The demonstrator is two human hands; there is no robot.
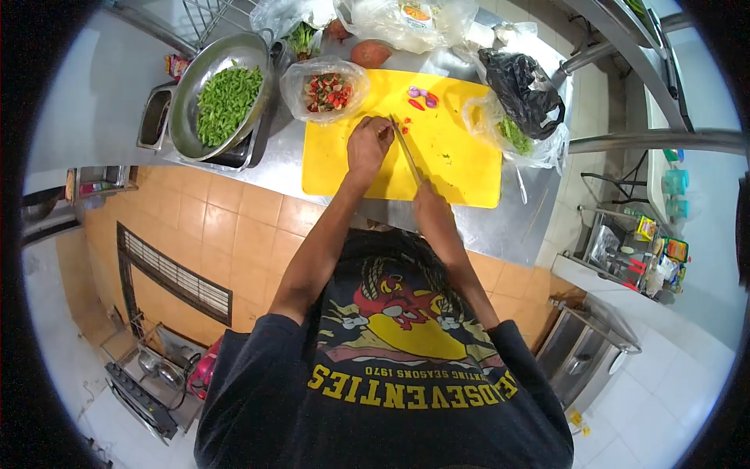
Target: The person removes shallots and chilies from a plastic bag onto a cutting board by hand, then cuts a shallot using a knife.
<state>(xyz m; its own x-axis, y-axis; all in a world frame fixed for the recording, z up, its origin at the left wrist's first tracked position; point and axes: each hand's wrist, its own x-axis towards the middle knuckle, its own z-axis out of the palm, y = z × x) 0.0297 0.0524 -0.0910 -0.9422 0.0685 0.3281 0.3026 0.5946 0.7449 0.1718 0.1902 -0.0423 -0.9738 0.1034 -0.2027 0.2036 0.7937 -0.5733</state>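
My right hand (432, 209) is wrapped round the handle of a long knife (407, 152), whose blade lies over the yellow cutting board (328, 168). Near the blade's tip, my left hand (369, 143) has its fingers drawn together; what they pinch is too small to make out. Small red pieces (405, 125) lie just right of the blade. Farther back on the board are peeled purple shallots (430, 101) and a red chili (416, 105). A plastic bag of chopped red and pale pieces (328, 92) rests at the board's back left corner.
At the left, a large metal pan (181, 117) holds cut green vegetables (228, 105). Behind the board are a brown tuber (370, 54) and plastic bags (414, 23). A black bag (522, 94) and leafy greens (514, 135) sit at the right, under a metal shelf frame (656, 141).
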